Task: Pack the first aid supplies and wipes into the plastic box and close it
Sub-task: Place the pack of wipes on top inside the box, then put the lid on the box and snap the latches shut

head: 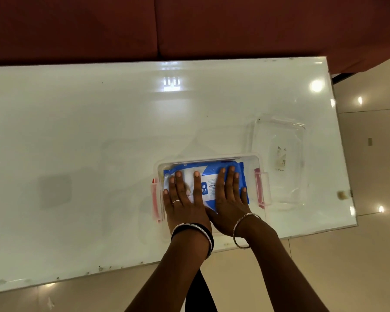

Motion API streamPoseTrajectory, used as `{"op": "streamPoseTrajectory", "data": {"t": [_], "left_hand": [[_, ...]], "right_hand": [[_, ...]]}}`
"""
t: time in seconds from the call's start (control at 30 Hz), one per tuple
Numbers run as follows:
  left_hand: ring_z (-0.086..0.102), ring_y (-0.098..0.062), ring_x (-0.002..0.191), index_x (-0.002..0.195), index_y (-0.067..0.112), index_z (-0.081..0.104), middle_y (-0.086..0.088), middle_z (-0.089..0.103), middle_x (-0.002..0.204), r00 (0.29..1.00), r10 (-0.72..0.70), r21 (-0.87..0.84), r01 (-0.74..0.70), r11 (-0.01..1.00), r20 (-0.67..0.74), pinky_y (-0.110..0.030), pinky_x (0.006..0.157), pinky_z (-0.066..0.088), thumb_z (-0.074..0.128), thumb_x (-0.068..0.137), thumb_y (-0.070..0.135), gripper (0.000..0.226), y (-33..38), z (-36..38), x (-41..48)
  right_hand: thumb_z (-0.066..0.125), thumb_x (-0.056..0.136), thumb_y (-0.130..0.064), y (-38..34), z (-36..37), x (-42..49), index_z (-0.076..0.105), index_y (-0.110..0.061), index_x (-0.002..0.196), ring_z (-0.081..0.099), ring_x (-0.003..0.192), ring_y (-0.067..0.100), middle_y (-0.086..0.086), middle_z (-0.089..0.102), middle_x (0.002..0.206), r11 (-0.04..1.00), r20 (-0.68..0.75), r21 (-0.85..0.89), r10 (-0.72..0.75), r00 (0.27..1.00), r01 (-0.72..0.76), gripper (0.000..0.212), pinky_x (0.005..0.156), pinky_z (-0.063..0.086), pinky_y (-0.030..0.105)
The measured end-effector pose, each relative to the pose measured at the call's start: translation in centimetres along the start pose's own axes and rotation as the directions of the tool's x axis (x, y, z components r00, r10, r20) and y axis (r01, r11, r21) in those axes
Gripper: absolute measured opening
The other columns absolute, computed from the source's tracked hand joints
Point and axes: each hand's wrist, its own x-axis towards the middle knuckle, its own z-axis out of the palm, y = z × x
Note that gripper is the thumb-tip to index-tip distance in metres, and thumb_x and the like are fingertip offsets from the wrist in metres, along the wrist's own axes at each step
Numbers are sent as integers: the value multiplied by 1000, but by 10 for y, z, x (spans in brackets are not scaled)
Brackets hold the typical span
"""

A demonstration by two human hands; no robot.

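Observation:
A clear plastic box (252,163) with pink side latches sits near the table's front right. Inside it lies a blue pack of wet wipes (208,171) with a white label. My left hand (185,199) and my right hand (231,197) rest flat on top of the pack, fingers spread, palms down, side by side. The box's clear lid (279,163) lies apart on the table, just right of and behind the box. Whatever is under the wipes is hidden.
The white glossy table (99,131) ends close to the box on the right and front. A dark red sofa (189,25) runs along the far side. Shiny beige floor tiles (369,176) lie to the right and below.

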Motion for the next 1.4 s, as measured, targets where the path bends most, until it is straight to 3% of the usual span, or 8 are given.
{"op": "streamPoseTrajectory", "data": {"t": [0.17,0.23,0.37,0.6,0.8,0.97,1.2,1.4], "left_hand": [[20,-38,145,153,21,-4,-26,9,158,997,31,72,-36,997,71,-44,115,24,36,95,54,78,5,-37,-11],[56,-29,119,144,23,32,-13,54,134,992,92,65,-87,994,-82,-35,86,48,35,96,52,56,8,-56,-17],[66,-24,92,113,31,56,1,70,98,928,130,-72,-165,984,-349,-29,60,35,36,98,43,27,25,-92,-11],[68,-16,85,97,22,68,4,73,89,819,324,-365,-517,774,-473,-34,76,55,53,93,27,16,91,-118,60],[42,-28,134,141,14,43,-12,42,147,811,552,-203,-584,786,-197,-35,110,33,43,98,19,43,157,-100,127],[18,-28,147,154,15,7,-13,16,160,830,555,-114,-548,828,42,-36,120,16,37,101,30,63,189,-98,162],[33,-35,139,152,20,19,-16,31,153,852,523,87,-522,849,14,-43,111,31,35,98,48,63,207,-101,178],[54,-23,119,136,25,51,-7,50,132,816,540,-224,-577,786,-206,-31,98,42,46,92,54,53,193,-118,155]], "right_hand": [[51,96,-39,6,-19,-22,15,-20,155,19,149,22,5,6,164,965,-183,240,-61,981,105,71,117,31,36],[57,95,-31,13,-30,-35,56,-20,134,61,118,10,3,62,134,917,-430,350,-25,902,192,40,94,50,18],[58,96,-17,41,-45,-60,71,-19,103,73,78,5,-5,76,82,720,-592,660,325,737,213,16,70,56,19],[61,89,-7,114,-30,-65,67,-18,95,70,84,34,15,71,86,186,-191,981,837,512,61,13,65,55,35],[67,86,-14,141,-11,-49,52,-6,130,63,94,32,19,60,115,-446,395,894,739,545,-42,47,65,55,38],[63,88,-13,138,-20,-40,61,3,113,66,101,38,26,61,114,-515,452,855,683,574,-60,30,76,57,44],[65,85,-3,142,-34,-26,57,3,106,54,63,32,18,50,85,-615,475,787,646,597,39,24,53,57,33],[64,89,-9,140,-49,-39,56,2,122,57,85,32,26,53,105,-541,330,800,756,565,257,36,89,54,41]]}}
